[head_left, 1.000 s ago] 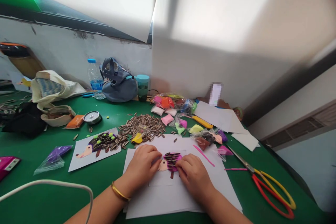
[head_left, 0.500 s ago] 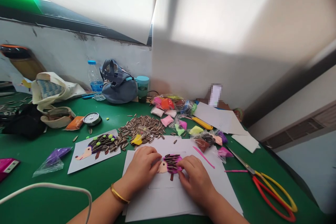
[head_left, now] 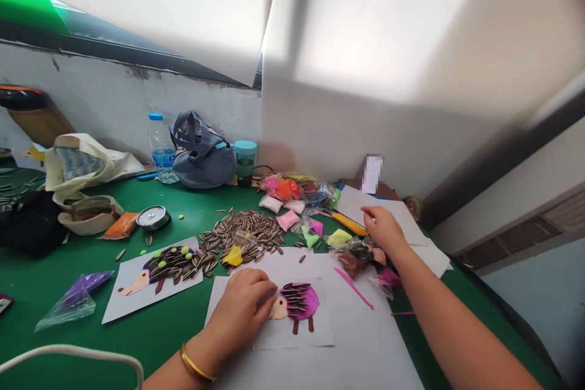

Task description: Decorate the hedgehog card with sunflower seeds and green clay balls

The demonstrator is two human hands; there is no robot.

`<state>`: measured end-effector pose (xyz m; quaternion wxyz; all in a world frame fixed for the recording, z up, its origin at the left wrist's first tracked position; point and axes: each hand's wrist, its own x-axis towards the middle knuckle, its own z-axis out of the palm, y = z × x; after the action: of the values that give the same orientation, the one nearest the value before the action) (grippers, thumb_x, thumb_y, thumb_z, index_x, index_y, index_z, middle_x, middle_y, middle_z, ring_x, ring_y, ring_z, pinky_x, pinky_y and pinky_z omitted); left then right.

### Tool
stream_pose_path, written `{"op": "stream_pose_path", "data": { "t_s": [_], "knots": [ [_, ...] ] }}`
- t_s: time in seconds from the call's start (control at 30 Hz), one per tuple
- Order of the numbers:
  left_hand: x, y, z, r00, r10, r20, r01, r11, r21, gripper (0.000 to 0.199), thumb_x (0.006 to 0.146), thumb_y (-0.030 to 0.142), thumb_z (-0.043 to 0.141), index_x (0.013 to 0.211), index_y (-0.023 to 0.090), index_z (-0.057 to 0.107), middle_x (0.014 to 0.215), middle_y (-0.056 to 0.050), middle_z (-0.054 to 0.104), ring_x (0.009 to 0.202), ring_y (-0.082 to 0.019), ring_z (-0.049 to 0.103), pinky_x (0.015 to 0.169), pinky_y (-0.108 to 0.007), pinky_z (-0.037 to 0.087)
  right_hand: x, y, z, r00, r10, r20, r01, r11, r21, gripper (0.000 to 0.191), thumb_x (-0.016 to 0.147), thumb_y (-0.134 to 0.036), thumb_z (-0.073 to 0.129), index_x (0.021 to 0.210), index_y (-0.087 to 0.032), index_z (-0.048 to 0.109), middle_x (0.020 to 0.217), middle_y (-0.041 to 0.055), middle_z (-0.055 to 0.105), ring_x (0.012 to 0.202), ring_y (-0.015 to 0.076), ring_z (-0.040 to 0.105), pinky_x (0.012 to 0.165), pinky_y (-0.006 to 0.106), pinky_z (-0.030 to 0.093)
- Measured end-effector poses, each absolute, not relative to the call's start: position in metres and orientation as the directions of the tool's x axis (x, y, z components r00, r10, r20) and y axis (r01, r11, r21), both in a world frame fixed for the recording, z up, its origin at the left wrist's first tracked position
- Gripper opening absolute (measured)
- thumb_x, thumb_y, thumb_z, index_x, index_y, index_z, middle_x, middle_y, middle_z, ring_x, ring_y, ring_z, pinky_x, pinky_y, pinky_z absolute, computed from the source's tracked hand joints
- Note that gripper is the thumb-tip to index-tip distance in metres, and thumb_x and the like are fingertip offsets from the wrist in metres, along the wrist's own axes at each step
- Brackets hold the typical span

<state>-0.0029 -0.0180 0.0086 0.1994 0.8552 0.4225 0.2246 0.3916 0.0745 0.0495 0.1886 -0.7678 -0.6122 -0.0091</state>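
Note:
My left hand (head_left: 247,304) rests on the left side of a white card (head_left: 315,335), fingers loosely bent and apart from the thumb. Beside its fingertips, the card bears a hedgehog with a purple clay body (head_left: 312,300), a pale clay face (head_left: 280,308) and brown clay legs. Striped sunflower seeds (head_left: 295,297) cover the left and middle of the body; its right part is bare purple. My right hand (head_left: 384,228) is raised over white paper at the right, by a yellow-handled utility knife (head_left: 350,223). Its fingers are slightly bent, and nothing shows in them.
A heap of sunflower seeds (head_left: 249,228) lies behind the card, with a yellow clay packet (head_left: 234,256) on it. Other clay packets (head_left: 287,189) are behind. Left are another hedgehog card (head_left: 132,301), a purple packet (head_left: 80,295) and a round dial (head_left: 152,217). A white cable (head_left: 77,350) crosses the front.
My right hand has left the hedgehog and moved right and away, over the papers by the knife. Its forearm now covers the scissors' place. My left hand stays on the card.

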Motion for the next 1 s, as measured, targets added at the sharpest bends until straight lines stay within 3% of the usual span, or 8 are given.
{"op": "stream_pose_path", "data": {
  "t_s": [0.13,0.23,0.6,1.0],
  "knots": [
    [-0.003,-0.019,0.01,0.54,0.819,0.194,0.641,-0.549,0.537,0.017,0.087,0.019,0.058,0.099,0.025,0.069,0.099,-0.005,0.064,0.093,-0.022,0.057,0.085,-0.04,0.043,0.447,0.131,0.036,0.471,0.863,0.182,0.872,-0.425,-0.243,0.046,0.087,-0.024,0.044,0.128,-0.017,0.063,0.126,0.0187,0.059,0.119,0.0362,0.053,0.098,0.052,0.043],
    [-0.003,-0.019,0.009,0.537,0.826,0.171,0.646,-0.534,0.545,0.017,0.088,0.02,0.057,0.1,0.025,0.068,0.1,-0.004,0.064,0.094,-0.022,0.056,0.085,-0.04,0.043,0.468,0.156,0.026,0.559,0.819,0.133,0.822,-0.525,-0.219,0.05,0.087,-0.031,0.044,0.134,-0.024,0.058,0.131,0.02,0.053,0.121,0.0418,0.048,0.093,0.061,0.042],
    [-0.003,-0.019,0.01,0.533,0.834,0.143,0.649,-0.512,0.563,0.016,0.089,0.021,0.056,0.1,0.027,0.067,0.1,-0.004,0.063,0.094,-0.022,0.056,0.084,-0.039,0.045,0.493,0.197,-0.001,0.589,0.806,0.062,0.803,-0.574,-0.161,0.05,0.088,-0.042,0.044,0.134,-0.03,0.056,0.133,0.0166,0.049,0.127,0.0399,0.041,0.097,0.059,0.037],
    [-0.004,-0.017,0.009,0.542,0.826,0.152,0.643,-0.525,0.558,0.017,0.089,0.021,0.056,0.101,0.027,0.067,0.101,-0.005,0.063,0.094,-0.022,0.056,0.084,-0.038,0.045,0.49,0.192,0.0,0.588,0.803,0.096,0.804,-0.568,-0.176,0.054,0.087,-0.041,0.042,0.138,-0.023,0.05,0.137,0.0191,0.048,0.129,0.0406,0.04,0.098,0.059,0.036]
  ]
}}
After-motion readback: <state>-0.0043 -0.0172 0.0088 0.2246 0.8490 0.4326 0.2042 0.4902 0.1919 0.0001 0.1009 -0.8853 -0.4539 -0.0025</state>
